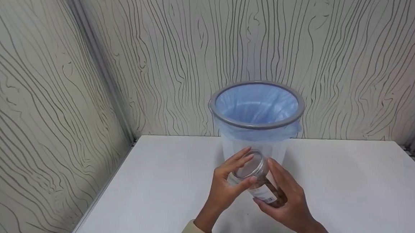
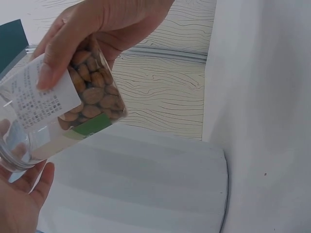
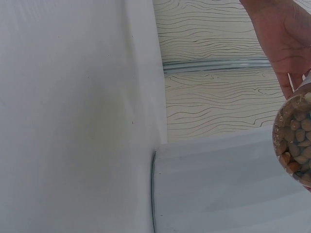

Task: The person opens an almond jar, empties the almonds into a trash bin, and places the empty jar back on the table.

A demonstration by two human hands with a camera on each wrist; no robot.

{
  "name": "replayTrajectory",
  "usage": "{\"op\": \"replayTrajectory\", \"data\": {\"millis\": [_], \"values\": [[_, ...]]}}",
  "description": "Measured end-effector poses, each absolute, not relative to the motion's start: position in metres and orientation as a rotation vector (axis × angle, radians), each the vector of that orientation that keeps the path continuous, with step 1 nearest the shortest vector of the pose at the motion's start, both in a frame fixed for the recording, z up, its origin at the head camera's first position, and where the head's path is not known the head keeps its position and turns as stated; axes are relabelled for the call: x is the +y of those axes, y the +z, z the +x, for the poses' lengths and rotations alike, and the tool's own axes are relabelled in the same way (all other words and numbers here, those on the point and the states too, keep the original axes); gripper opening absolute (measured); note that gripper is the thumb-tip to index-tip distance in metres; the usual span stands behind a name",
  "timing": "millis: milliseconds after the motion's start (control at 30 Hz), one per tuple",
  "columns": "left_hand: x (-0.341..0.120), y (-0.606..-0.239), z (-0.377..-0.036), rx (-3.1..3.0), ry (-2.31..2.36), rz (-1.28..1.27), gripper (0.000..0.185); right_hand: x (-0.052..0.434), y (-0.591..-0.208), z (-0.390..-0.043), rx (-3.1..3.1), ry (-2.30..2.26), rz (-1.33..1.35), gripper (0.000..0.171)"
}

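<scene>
A clear jar of almonds (image 1: 278, 195) is tilted between both hands, in front of the bin. My right hand (image 1: 293, 206) grips the jar's body near its base, thumb on the near side and fingers on the far side. At the upper end, my left hand (image 1: 223, 187) has its thumb and fingers spread round the clear rim (image 1: 257, 171). Almonds (image 2: 95, 92) lie toward the base, beside a white printed label (image 2: 43, 94) and a green patch (image 2: 92, 125) in the left wrist view. The jar's round base (image 3: 295, 141) shows in the right wrist view, partly cut off.
Behind the jar stands a bin with a grey rim (image 1: 259, 126) and a blue liner (image 1: 257, 102). It rests on a white table (image 1: 154, 191). Wood-grain panels (image 1: 175, 53) rise behind and beside the table.
</scene>
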State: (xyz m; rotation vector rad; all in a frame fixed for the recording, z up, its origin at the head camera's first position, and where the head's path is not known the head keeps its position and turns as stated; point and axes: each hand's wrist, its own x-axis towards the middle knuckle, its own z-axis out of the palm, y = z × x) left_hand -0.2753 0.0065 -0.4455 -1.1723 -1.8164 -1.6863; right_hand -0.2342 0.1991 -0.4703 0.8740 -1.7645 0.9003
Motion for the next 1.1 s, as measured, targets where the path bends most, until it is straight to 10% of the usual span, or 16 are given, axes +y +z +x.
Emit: {"op": "replayTrajectory", "data": {"millis": [1100], "values": [[0.014,-0.438,-0.264,-1.872,-1.659,-0.977,0.045,0.202,-0.477,-0.242,-1.744,0.879,0.887,0.085]]}}
